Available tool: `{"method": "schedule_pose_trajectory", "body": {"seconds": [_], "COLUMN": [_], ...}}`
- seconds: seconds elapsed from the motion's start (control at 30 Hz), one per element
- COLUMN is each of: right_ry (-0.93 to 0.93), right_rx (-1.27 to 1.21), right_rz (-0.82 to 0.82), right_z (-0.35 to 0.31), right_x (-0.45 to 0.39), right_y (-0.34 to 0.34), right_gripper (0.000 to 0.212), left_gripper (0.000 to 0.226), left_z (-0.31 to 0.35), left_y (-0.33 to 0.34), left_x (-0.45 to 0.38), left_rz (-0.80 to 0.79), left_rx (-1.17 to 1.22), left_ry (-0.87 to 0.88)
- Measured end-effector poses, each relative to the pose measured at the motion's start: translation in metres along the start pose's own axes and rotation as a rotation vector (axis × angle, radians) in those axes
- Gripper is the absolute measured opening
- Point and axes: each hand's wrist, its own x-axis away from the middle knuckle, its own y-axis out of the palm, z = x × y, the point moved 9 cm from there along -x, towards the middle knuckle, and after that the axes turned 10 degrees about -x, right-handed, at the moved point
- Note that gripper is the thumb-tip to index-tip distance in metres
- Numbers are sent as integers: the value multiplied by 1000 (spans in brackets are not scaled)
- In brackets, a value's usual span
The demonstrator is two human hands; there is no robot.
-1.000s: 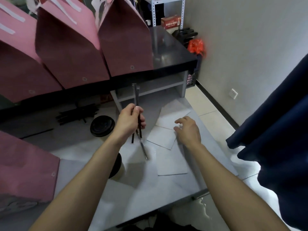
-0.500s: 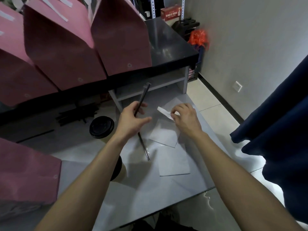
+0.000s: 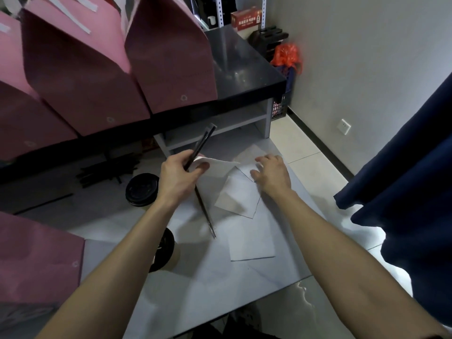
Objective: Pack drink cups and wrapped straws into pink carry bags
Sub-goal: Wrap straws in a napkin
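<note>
My left hand (image 3: pixel 179 176) grips a black wrapped straw (image 3: pixel 203 141) that points up and to the right, and a white napkin (image 3: pixel 217 165) is pinched in the same hand. A second straw (image 3: pixel 206 216) runs down from that hand towards the table. My right hand (image 3: pixel 271 173) lies flat, fingers apart, on loose white napkins (image 3: pixel 238 199) at the table's right. Two cups with black lids stand beside my left arm: one (image 3: pixel 141 189) behind it, one (image 3: pixel 163 250) partly hidden under it. Pink carry bags (image 3: pixel 171 57) stand on the black counter.
Another pink bag (image 3: pixel 36 260) stands at the left of the grey table (image 3: pixel 195 289). A pile of black straws (image 3: pixel 107 170) lies under the counter (image 3: pixel 247 67). A dark blue cloth (image 3: pixel 411 182) hangs at the right. Tiled floor and a wall socket (image 3: pixel 344 126) are beyond.
My right hand lifted a napkin from the pile and passed it to my left hand, then dropped back onto the napkins. The held straw tilted to the right.
</note>
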Motion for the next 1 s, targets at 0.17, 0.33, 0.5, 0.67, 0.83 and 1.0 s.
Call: {"method": "schedule_pose_trajectory", "body": {"seconds": [0.17,0.33,0.5,0.67,0.83,1.0], "right_ry": [-1,-29,-73,-202,-253,-261], "right_rx": [75,-534,-937,-911,-802,-714], "right_rz": [43,27,-165,-400,-462,-287], "right_z": [-8,-37,-108,-171,-215,-260], "right_x": [-17,0,39,77,95,100], "right_y": [-3,-29,-31,-15,16,37], "right_gripper": [25,12,32,49,67,9], "left_gripper": [11,10,14,40,30,47], "left_z": [-5,7,20,6,-18,-53], "left_y": [-6,-13,-36,-69,-108,-163], "left_x": [3,2,0,11,30,49], "left_rz": [-55,-150,-78,-13,39,126], "left_rx": [30,139,207,211,122,127], "left_ry": [5,31,21,-63,-143,-150]}}
